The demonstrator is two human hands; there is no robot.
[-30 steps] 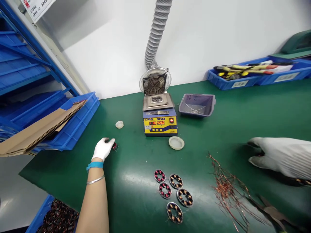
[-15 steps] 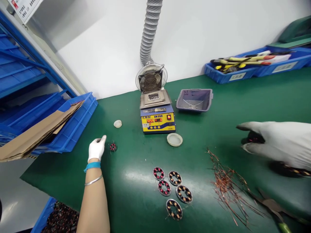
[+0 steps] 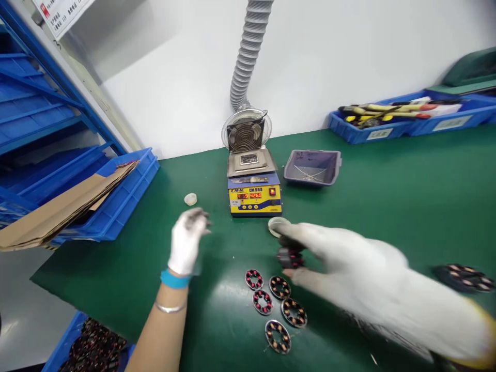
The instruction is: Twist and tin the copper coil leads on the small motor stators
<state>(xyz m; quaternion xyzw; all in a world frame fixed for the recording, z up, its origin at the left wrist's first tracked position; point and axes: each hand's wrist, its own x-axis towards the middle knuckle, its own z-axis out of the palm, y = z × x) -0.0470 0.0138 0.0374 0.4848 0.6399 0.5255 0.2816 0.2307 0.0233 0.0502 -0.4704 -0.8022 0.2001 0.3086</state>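
Dark pink-flecked part (image 3: pixel 290 257) pinched in my part-closed right hand (image 3: pixel 341 258), over the middle of the worktop (image 3: pixel 217 330)!
Five rings (image 3: pixel 285 310) lie toward the near edge; this one's not set down, so I'd judge us part-way. Left hand (image 3: pixel 186 243) curled, blurred: can't tell its hold.

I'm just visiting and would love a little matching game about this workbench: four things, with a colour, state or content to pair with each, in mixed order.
Column one
1. Right hand
2. Left hand
3. Benchtop machine
4. Greyish-purple tray

Column two
A. Glowing red digits on a yellow front
B. Blue band at the wrist
C. Thin pale strips lying inside
D. Gripping a small dark part

Right pairs: 1-D, 2-B, 3-A, 4-C.
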